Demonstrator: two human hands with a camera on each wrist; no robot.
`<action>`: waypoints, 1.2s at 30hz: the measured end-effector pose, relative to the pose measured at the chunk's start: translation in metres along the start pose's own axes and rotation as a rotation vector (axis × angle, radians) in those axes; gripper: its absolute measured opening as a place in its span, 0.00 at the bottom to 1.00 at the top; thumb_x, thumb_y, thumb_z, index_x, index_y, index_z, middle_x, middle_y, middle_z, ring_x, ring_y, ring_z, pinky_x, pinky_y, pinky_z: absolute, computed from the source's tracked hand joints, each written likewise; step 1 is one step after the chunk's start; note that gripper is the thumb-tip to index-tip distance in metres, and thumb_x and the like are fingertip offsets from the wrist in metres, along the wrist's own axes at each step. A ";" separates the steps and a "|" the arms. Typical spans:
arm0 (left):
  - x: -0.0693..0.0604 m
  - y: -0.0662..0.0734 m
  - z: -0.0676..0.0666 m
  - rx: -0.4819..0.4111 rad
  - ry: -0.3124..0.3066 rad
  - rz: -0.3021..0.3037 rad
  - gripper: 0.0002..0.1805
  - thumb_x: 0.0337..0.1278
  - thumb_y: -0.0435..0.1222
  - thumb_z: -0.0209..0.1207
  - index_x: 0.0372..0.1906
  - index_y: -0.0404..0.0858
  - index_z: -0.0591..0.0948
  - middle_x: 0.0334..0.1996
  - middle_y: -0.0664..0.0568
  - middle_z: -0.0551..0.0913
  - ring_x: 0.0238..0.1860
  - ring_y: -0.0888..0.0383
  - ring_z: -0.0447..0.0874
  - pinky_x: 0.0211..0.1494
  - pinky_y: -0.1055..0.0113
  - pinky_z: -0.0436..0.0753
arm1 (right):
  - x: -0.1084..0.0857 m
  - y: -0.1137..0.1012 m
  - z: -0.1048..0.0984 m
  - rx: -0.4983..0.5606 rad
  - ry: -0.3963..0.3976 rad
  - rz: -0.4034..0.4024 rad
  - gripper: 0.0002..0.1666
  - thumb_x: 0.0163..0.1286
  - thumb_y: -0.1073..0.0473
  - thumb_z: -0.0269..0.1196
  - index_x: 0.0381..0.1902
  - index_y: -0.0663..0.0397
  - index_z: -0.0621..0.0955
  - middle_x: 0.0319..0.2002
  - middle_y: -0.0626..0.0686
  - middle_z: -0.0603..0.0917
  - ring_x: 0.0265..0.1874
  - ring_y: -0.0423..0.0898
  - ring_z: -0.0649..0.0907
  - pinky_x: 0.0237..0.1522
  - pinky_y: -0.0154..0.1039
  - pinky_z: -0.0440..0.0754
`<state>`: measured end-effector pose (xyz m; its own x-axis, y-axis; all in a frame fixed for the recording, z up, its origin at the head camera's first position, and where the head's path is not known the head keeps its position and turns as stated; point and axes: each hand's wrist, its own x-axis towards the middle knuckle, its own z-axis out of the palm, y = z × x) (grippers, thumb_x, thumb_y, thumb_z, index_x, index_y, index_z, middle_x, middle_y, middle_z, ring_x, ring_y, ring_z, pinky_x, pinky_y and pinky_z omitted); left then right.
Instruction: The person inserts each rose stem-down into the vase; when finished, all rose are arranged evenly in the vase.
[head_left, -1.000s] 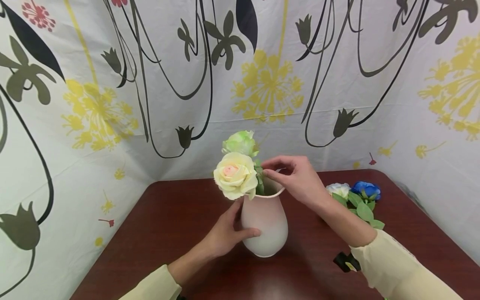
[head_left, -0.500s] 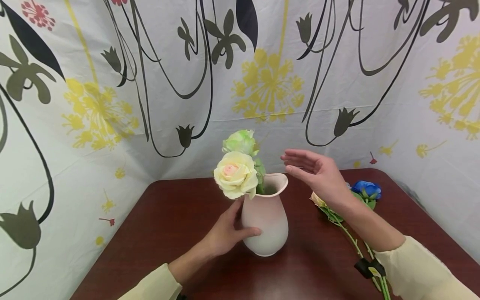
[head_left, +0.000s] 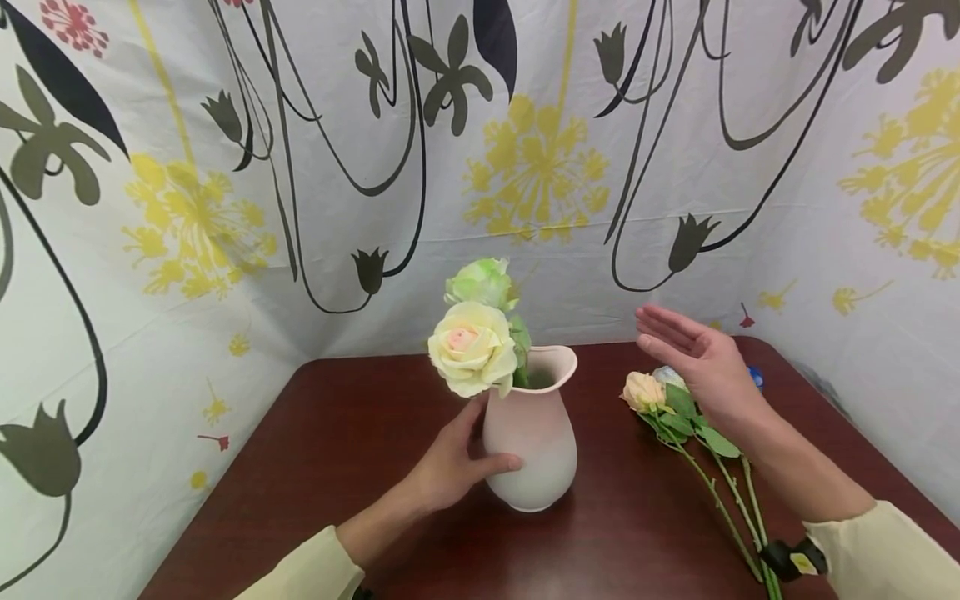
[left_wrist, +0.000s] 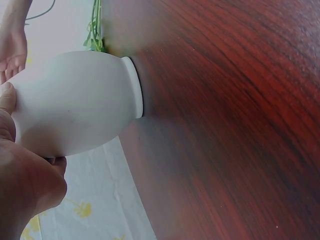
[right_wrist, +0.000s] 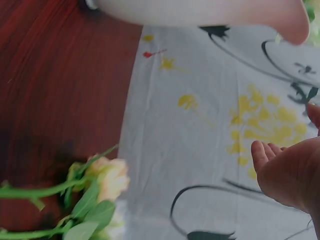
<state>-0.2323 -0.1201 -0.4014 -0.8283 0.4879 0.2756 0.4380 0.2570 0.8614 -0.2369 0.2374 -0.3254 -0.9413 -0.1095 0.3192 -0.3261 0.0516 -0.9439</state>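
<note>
A white vase point(head_left: 531, 454) with a flared pinkish lip stands upright on the table. My left hand point(head_left: 448, 468) grips its left side, thumb across the front; the fingers behind are mostly hidden. In the left wrist view that hand point(left_wrist: 31, 175) is around the vase's body. Out of the mouth lean a cream rose point(head_left: 471, 348) with a pink centre and, behind it, a pale green rose point(head_left: 480, 284). To the right of the vase, my right hand point(head_left: 705, 362) hovers with fingers extended and holds nothing. Below it lies a peach rose point(head_left: 642, 392).
Beside the peach rose lie a white rose point(head_left: 668, 377) and a blue rose point(head_left: 757, 379), partly covered by my right hand. Their green stems point(head_left: 731, 508) run toward the table's front edge. A printed cloth point(head_left: 337, 208) hangs behind and around the dark red table point(head_left: 315, 467).
My right hand has let go near the vase's mouth and moved right, over the lying flowers. The left hand, the vase and the two roses in it stay put.
</note>
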 end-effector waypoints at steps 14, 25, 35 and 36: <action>0.001 -0.001 -0.001 0.011 -0.010 0.012 0.51 0.61 0.42 0.77 0.83 0.58 0.59 0.73 0.61 0.72 0.69 0.58 0.75 0.73 0.53 0.74 | -0.016 0.052 -0.043 0.013 0.048 0.102 0.37 0.81 0.54 0.64 0.81 0.59 0.66 0.59 0.31 0.84 0.57 0.22 0.80 0.53 0.21 0.78; 0.002 -0.003 0.000 0.003 -0.014 0.003 0.50 0.62 0.42 0.76 0.83 0.58 0.59 0.73 0.60 0.72 0.69 0.57 0.75 0.73 0.52 0.73 | -0.029 0.089 -0.051 0.107 0.047 0.335 0.32 0.81 0.54 0.64 0.75 0.65 0.73 0.52 0.34 0.87 0.49 0.30 0.87 0.52 0.30 0.84; 0.001 -0.002 -0.001 0.010 -0.006 -0.004 0.51 0.62 0.42 0.77 0.83 0.58 0.58 0.73 0.60 0.72 0.69 0.58 0.75 0.73 0.52 0.73 | -0.036 0.098 -0.053 -0.196 -0.006 0.449 0.39 0.83 0.50 0.62 0.75 0.76 0.67 0.65 0.63 0.82 0.51 0.36 0.87 0.56 0.42 0.86; 0.001 -0.002 0.000 0.009 -0.007 -0.003 0.51 0.62 0.42 0.76 0.83 0.58 0.58 0.73 0.60 0.72 0.69 0.58 0.75 0.73 0.52 0.73 | -0.037 0.098 -0.053 -0.215 -0.007 0.457 0.39 0.83 0.50 0.62 0.75 0.76 0.67 0.67 0.65 0.81 0.51 0.37 0.88 0.56 0.43 0.86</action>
<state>-0.2344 -0.1204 -0.4026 -0.8272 0.4928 0.2699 0.4386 0.2660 0.8584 -0.2390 0.2993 -0.4253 -0.9917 -0.0345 -0.1236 0.1077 0.2988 -0.9482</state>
